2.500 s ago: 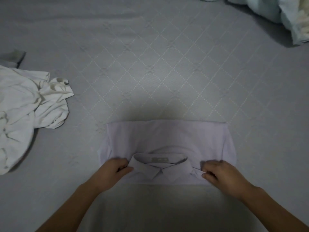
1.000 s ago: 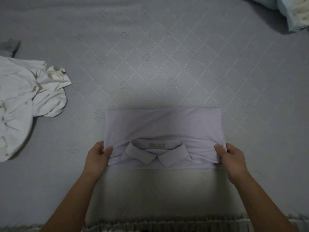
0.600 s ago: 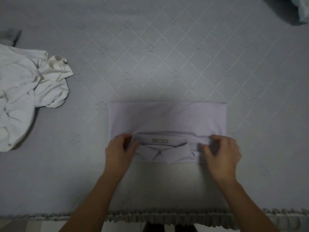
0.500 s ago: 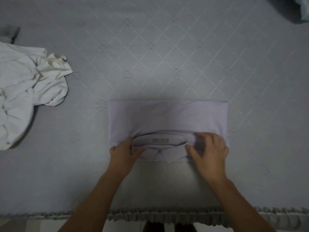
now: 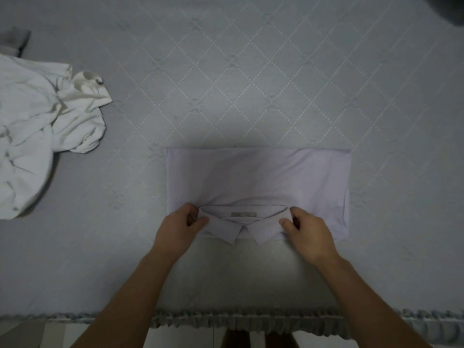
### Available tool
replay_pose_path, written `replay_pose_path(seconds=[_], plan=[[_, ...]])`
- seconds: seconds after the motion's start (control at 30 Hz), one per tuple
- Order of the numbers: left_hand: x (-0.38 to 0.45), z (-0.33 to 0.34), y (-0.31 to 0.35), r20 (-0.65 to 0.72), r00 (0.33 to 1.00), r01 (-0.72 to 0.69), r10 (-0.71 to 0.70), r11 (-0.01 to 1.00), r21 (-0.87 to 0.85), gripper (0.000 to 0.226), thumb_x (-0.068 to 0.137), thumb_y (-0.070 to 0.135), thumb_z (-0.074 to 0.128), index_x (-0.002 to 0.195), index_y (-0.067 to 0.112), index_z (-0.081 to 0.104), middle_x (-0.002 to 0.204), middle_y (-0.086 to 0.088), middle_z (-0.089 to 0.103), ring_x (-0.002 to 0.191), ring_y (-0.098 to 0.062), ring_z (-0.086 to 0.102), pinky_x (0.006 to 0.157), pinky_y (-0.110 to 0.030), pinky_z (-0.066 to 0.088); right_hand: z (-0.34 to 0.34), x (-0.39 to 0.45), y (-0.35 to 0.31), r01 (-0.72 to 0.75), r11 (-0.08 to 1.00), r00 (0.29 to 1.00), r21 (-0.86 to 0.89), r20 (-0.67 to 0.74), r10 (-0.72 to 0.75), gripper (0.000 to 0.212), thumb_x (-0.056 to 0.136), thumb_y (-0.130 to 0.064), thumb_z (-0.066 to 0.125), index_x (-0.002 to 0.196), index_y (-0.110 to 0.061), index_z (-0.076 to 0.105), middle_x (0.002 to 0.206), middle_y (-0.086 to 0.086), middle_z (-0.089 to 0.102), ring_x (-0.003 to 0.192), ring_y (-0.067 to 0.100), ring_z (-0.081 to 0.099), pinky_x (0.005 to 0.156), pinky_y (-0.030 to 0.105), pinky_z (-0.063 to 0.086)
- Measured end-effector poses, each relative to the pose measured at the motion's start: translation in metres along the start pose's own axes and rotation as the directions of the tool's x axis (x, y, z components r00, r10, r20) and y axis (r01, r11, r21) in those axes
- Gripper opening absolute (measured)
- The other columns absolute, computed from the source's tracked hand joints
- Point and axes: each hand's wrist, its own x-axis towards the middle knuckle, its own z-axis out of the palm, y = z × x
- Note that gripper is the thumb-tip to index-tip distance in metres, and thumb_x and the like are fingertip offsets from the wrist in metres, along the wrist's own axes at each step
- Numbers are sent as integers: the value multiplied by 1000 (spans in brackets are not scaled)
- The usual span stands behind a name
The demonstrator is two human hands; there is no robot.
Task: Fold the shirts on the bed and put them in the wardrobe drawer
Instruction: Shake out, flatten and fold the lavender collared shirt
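Shirts: one folded lilac shirt (image 5: 258, 182); one crumpled white shirt (image 5: 37, 121); left hand (image 5: 179, 228) and right hand (image 5: 307, 234) pinch its collar (image 5: 244, 223).

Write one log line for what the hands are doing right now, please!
stage: tidying collar | left hand: pinches collar | right hand: pinches collar | lilac shirt: folded on bed | white shirt: unfolded
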Motion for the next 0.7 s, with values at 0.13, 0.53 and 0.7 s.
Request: replay_pose_path(seconds=[0.13,0.53,0.7], plan=[[-6,4,2,-50,999,19,-19,1000,9,14,87,42,67,86,31,58,73,10,63,70,-7,60,62,-24,45,-1,-2,1,11,1000,999,3,-33,-11,36,95,-35,58,68,-20,39,59,-2,51,61,21,53,57,34,37],[-12,18,21,-405,864,-212,299,946,246,64,79,39,52,138,15,51,146,-16,42,133,-36,41,104,-47,32,5,-13,10,156,948,892,-277,-372,-255,60,87,-21,59,142,-2,45,150,20,39,138,39,33,115,54,24],[4,56,35,-192,832,-398,520,802,446,66,96,44,39,153,13,32,162,-14,22,149,-31,20,116,-55,25,37,-9,-10,332,872,894,-360,-175,-413,72,94,-37,35,155,-2,19,164,15,12,152,29,7,123,49,6]])
